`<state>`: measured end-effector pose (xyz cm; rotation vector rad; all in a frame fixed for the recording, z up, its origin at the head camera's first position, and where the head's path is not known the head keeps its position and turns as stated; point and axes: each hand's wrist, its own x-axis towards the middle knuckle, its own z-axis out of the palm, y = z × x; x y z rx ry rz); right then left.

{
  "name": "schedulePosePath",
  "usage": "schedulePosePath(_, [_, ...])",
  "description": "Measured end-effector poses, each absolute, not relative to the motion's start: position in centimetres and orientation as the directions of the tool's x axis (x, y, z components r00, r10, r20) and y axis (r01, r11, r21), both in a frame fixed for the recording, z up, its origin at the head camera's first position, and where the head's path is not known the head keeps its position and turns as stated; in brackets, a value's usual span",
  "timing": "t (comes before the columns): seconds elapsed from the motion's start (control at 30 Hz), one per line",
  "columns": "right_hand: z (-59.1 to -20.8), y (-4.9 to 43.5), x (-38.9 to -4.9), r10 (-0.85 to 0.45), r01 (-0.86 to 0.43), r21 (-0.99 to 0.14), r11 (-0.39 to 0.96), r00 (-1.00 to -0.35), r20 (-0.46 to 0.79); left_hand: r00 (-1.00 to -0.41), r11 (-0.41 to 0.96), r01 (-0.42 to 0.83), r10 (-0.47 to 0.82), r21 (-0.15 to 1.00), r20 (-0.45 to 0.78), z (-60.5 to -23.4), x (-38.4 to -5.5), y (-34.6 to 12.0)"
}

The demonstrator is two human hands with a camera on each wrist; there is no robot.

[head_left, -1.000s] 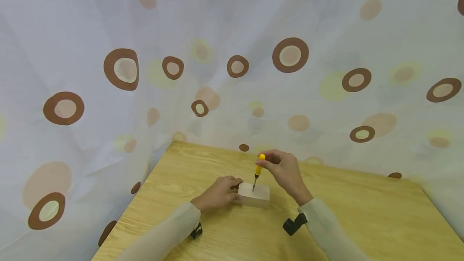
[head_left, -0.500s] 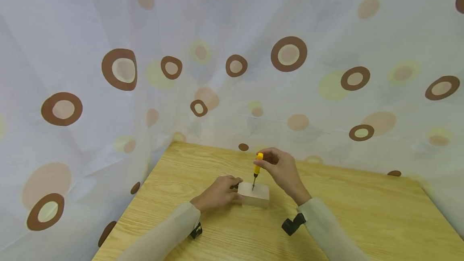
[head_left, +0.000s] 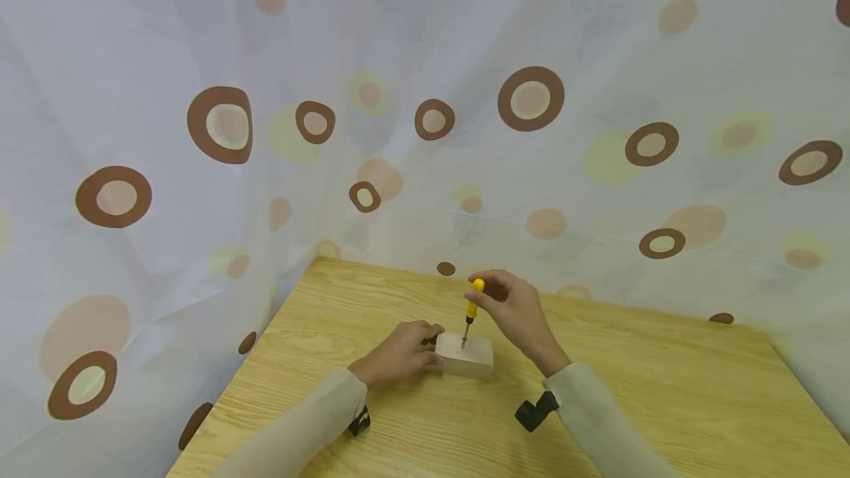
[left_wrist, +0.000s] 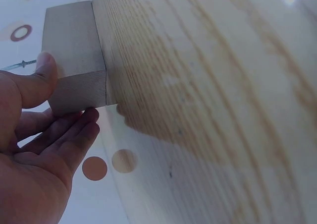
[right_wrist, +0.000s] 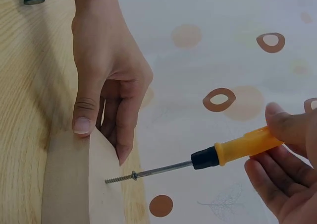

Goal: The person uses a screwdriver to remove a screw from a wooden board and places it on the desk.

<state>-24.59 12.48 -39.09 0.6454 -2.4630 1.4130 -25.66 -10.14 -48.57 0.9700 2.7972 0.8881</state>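
A pale wooden block lies on the table, and my left hand grips its left end between thumb and fingers. Out of the block's top face stands a screw, part of its thread showing above the wood. My right hand holds a yellow-handled screwdriver by the handle, thumb on one side and fingers on the other. The screwdriver's tip meets the screw head, and its shaft leans slightly to the right in the head view. In the left wrist view the block shows beside the thumb.
The wood-grain table extends around the block on every side. Behind and to the left hangs a white sheet with brown and beige circles, meeting the table's far edge. Black devices sit at both wrists, the right one near the tabletop.
The screwdriver handle has shifted and tilted slightly in my right fingers. The left hand and the block stay in place.
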Motion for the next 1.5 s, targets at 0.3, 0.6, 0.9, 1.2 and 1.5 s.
schedulePosePath(0.3, [-38.5,12.7,-24.7,-0.333,-0.505,-0.758,0.412,-0.858,0.391,-0.806,0.638,0.543,0.578,0.545,0.126,-48.7,-25.7,-10.1])
schedulePosePath(0.6, [-38.5,12.4,-24.5,-0.255,-0.484,-0.755,0.443,-0.875,0.411,-0.805,0.631,0.544,0.578,0.554,0.132,-48.5,-25.6,-10.1])
schedulePosePath(0.9, [-37.8,12.8,-24.1,-0.317,-0.466,-0.794,0.39,-0.878,0.359,-0.811,0.635,0.532,0.573,0.559,0.121,-48.8,-25.8,-10.1])
schedulePosePath(1.2, [-38.7,12.8,-24.5,-0.267,-0.497,-0.762,0.416,-0.867,0.42,-0.806,0.628,0.539,0.577,0.561,0.128,-48.7,-25.7,-10.2])
schedulePosePath(1.5, [-38.2,13.1,-24.6,-0.331,-0.508,-0.754,0.418,-0.857,0.395,-0.805,0.63,0.542,0.58,0.556,0.127,-48.7,-25.8,-10.2])
